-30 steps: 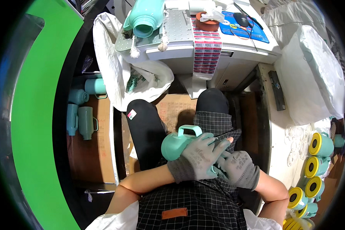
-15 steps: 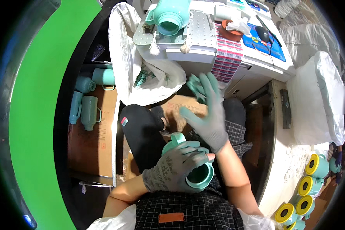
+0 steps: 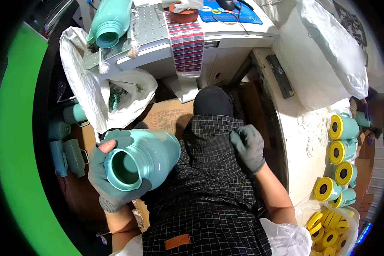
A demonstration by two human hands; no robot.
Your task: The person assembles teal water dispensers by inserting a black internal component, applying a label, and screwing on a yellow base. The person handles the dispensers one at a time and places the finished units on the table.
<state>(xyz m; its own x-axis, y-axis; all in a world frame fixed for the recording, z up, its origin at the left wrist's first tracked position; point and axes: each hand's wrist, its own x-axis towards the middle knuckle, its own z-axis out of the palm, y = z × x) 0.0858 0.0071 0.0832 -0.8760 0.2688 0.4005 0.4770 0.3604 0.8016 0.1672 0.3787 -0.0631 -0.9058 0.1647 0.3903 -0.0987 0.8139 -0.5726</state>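
Swung out leftward since the earlier frame, the turquoise flask shell sits to the person's left, and the right hand is down against the checked apron. Along the right-hand counter, flasks already wear yellow ends — this shell looks unfinished, its mouth bare, its far end hidden. The left hand keeps its grip around the mouth end; the right's fingers curl, contents untellable. Smallest: loose yellow rings, lower right.
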